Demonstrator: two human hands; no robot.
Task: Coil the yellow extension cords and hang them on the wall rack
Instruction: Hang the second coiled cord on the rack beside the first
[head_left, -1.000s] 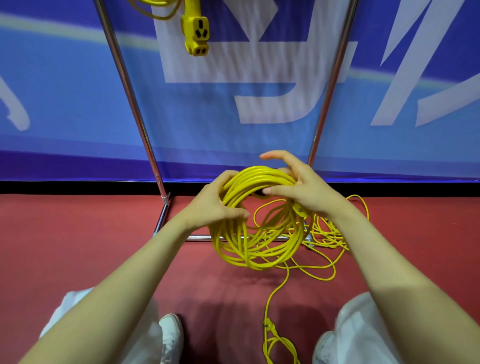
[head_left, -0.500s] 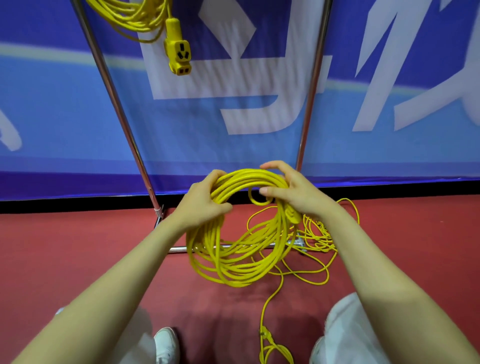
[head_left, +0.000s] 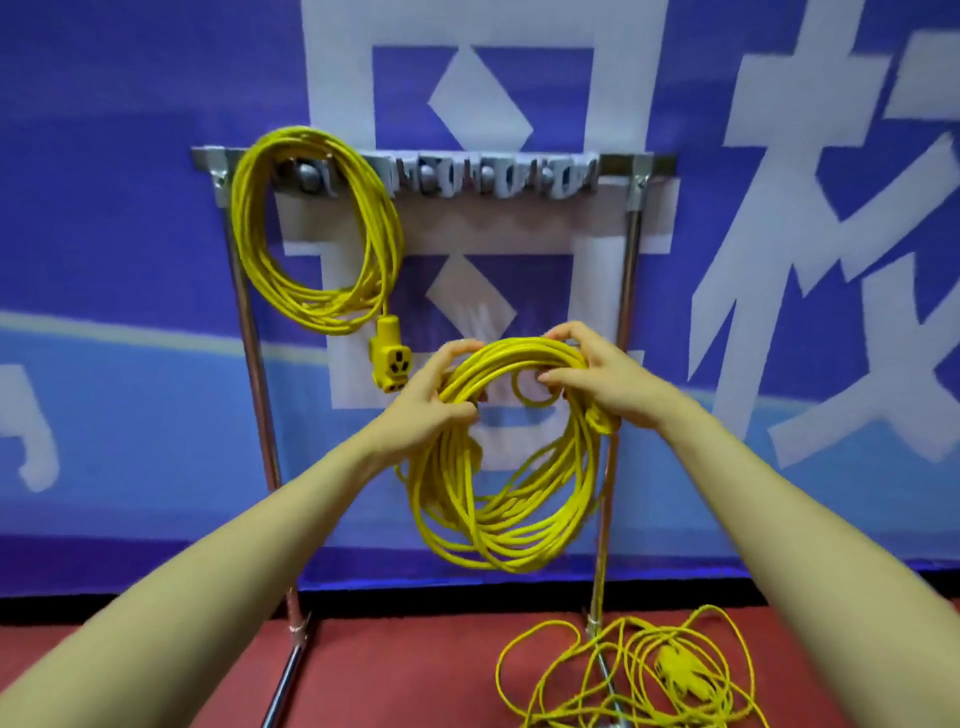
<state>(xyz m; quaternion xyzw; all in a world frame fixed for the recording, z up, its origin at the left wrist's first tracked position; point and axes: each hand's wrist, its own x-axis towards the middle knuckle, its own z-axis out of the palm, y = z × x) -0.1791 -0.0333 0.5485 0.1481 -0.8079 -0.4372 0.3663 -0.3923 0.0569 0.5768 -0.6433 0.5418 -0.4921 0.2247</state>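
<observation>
The coil (head_left: 498, 519) has come up off the floor (head_left: 415, 675). A second ago its lower loops hung low by the rack's foot. Now it hangs in the air in front of the rack (head_left: 660, 163), below the top bar with its hooks. The view has risen with it, so the bar and the first cord (head_left: 311, 234), already hung at the bar's left end, are in sight.

The grip has not changed. The left hand (head_left: 431, 400) wraps its fingers (head_left: 460, 351) round the top left of the bundle, and the right hand (head_left: 597, 384) grips the top right, fingers curled over the strands.

This looks like the move from coiling to hanging. The free hooks right of the hung cord are above the hands, so the coil probably has to go higher.

A strand seems to trail from under the right hand toward the floor. A loose cord (head_left: 649, 670) lies there uncoiled, so more work remains.
</observation>
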